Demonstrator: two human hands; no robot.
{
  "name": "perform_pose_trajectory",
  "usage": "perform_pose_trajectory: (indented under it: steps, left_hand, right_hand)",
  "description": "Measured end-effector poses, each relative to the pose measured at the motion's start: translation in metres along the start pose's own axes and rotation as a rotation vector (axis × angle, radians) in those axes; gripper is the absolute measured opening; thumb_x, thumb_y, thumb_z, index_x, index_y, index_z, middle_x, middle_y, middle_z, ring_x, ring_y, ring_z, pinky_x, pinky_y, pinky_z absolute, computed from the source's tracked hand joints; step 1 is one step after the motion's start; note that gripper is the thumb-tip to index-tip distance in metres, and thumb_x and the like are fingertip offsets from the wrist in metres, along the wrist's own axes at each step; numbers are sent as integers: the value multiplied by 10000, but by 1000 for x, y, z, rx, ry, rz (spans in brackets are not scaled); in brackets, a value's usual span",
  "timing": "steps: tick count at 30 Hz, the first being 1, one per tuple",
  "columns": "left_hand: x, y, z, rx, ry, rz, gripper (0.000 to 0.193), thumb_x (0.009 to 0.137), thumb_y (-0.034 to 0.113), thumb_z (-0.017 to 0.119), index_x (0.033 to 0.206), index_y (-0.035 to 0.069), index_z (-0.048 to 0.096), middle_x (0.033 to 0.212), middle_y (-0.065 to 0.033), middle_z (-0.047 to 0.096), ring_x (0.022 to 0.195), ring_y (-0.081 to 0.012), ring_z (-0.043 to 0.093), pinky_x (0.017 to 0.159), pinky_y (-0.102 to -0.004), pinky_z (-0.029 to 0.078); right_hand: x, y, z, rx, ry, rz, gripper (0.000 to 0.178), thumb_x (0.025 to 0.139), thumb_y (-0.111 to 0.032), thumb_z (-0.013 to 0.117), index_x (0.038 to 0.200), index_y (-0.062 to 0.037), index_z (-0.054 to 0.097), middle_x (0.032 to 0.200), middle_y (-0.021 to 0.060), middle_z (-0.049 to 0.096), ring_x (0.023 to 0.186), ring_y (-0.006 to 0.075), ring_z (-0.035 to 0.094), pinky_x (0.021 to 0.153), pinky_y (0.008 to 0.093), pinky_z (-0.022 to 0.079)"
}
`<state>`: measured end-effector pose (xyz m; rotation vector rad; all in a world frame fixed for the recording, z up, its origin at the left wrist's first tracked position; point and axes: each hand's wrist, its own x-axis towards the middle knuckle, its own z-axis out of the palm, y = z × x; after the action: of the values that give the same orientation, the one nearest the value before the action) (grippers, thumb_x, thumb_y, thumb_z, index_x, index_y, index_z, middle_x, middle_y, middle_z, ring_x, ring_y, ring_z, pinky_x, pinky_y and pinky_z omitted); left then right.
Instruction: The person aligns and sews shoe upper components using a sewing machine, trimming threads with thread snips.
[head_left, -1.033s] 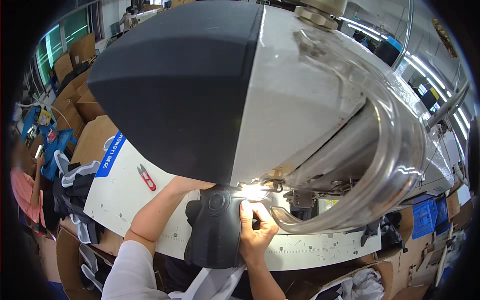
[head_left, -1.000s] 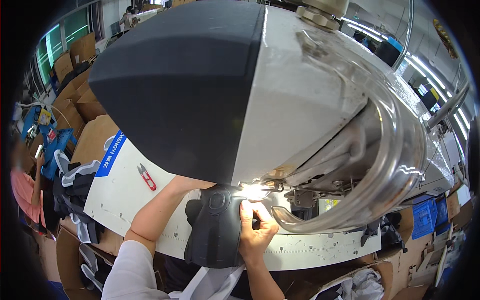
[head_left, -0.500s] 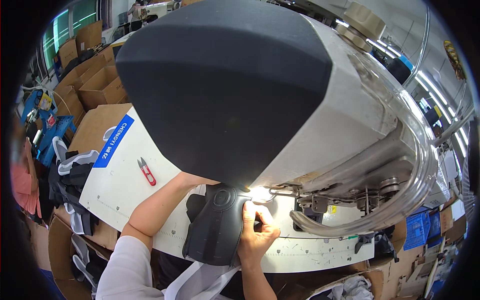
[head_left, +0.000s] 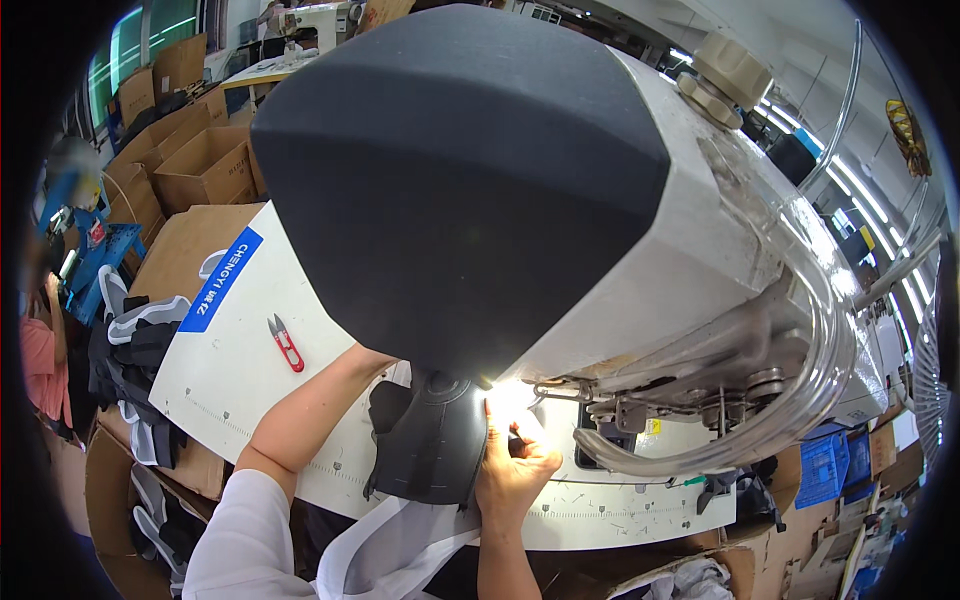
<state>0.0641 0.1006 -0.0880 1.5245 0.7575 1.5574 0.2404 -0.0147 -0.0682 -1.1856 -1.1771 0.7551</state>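
A black moulded, leather-like piece (head_left: 425, 450) with a raised ring and stitched lines lies under the sewing machine head (head_left: 460, 190). White and grey fabric (head_left: 385, 550) trails from its near end toward me. My right hand (head_left: 518, 458) is at the piece's right edge, index finger stretched along it beside the bright needle light, other fingers curled in. From the left my left forearm (head_left: 310, 415) reaches behind the machine head, which hides that hand's fingers. Left of the forearm, red-handled thread snips (head_left: 287, 345) lie on the white table (head_left: 235, 385).
A clear plastic tube (head_left: 690, 462) curves down the machine's right side. Cardboard boxes (head_left: 205, 170) stand at the far left. Black and white pieces (head_left: 145, 320) are piled past the table's left edge. A blue crate (head_left: 822, 468) sits at the right.
The black piece has slid away from me, so its raised ring is now partly under the machine head. My right hand stays at its edge. The view has shifted slightly.
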Motion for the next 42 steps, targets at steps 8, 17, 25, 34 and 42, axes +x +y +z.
perform_pose_trajectory:
  steps: [8,17,25,34,42]
  left_hand:
    - [-5,-1,-2,215,71,23,439,727,51,790,1136,15,636,1104,-91,652,997,-201,624,867,-336,517]
    - [-66,55,-25,1287,123,-124,458,886,259,633,1238,-13,522,1369,-273,437,1250,-387,420,995,-478,354]
    - [-216,65,-72,1250,302,-391,401,884,181,640,1238,30,529,1334,-218,519,1181,-375,518,941,-428,439]
    - [-219,84,-79,692,618,-523,378,905,-106,367,1224,17,527,1092,-113,638,956,-153,590,812,-286,457]
    - [-230,116,-21,901,458,-227,264,778,44,741,1032,83,679,836,-35,595,719,-125,603,579,-259,463]
  right_hand:
    - [11,14,-23,-141,-189,-124,185,917,-128,663,822,30,652,598,-64,488,554,15,388,472,219,246]
    - [27,-55,-39,-499,-646,-116,507,696,-253,821,1034,58,608,863,203,663,792,358,650,709,396,509]
    - [22,-51,-34,-736,-579,-377,487,712,-175,784,1080,68,577,848,206,645,771,370,630,683,410,494]
    - [-43,-60,-22,-1079,-760,-1019,133,758,-108,615,861,-39,569,724,17,431,634,146,460,601,305,341]
    - [-69,27,7,-1020,-870,-1027,69,787,-52,585,852,-33,575,739,46,452,663,165,488,640,298,355]
